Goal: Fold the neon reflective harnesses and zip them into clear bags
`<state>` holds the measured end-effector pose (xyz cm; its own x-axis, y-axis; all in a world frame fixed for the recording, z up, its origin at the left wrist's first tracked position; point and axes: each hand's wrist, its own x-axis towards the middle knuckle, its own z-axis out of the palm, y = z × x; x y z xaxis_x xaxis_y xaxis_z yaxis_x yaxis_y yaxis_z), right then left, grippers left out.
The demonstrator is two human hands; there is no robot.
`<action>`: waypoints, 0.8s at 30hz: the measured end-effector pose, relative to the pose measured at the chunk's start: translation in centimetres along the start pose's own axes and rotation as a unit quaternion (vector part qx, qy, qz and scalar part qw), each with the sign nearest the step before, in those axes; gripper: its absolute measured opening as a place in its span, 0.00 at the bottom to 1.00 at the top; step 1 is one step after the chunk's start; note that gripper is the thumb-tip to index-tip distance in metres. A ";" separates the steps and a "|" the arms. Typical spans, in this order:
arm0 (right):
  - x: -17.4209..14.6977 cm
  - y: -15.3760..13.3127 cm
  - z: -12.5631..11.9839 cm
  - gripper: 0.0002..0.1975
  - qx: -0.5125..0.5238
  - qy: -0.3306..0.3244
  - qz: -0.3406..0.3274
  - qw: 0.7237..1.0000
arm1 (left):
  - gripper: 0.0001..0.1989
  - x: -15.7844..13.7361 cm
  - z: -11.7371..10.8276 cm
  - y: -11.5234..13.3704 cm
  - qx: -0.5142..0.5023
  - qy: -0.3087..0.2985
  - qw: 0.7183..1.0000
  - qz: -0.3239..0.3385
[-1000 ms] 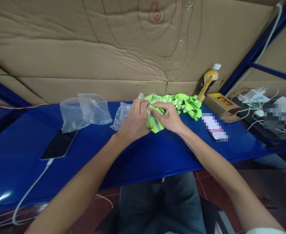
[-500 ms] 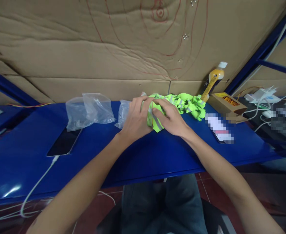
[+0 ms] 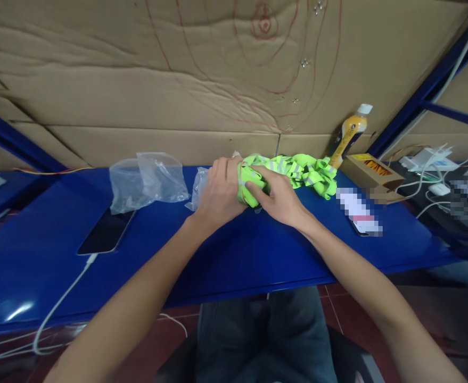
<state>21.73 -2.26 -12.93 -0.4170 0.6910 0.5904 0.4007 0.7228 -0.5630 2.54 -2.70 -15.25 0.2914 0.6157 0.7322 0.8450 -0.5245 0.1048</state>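
Front flap of the green strap [image 3: 248, 186] has folded up; I see left hand [image 3: 223, 189] and right hand [image 3: 280, 196] grasping it between them, near the tabletop's [image 3: 237, 260] rear edge.

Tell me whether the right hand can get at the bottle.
Probably yes: the bottle rises free above the green fabric at its base, though the right hand is occupied with that fabric.

Cardboard wall [image 3: 98, 96] behind blue tabletop [image 3: 257, 260]
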 end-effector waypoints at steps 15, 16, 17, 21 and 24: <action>0.5 2.1 -0.2 0.18 0.074 -0.127 0.039 0.988 | 0.39 -0.8 0.6 1.1 -0.004 -0.070 0.993 0.093; 0.5 2.2 0.0 0.19 0.083 -0.134 0.043 0.987 | 0.39 -0.7 0.6 1.1 -0.012 -0.070 0.993 0.092; 0.4 2.3 0.1 0.20 0.096 -0.128 0.044 0.986 | 0.38 -0.7 0.6 1.1 -0.018 -0.065 0.994 0.091; 0.7 2.7 0.9 0.23 0.138 -0.018 0.031 0.990 | 0.45 0.1 -0.7 0.9 0.009 -0.020 0.998 0.067; 1.0 2.7 1.2 0.28 0.149 0.059 0.033 0.987 | 0.53 0.7 -2.2 0.5 0.051 -0.011 0.998 0.047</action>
<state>21.41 0.42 -14.56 -0.2923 0.7447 0.6000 0.1599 0.6566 -0.7371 2.21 -3.79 -13.19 0.3809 0.5802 0.7199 0.8540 -0.5192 -0.0335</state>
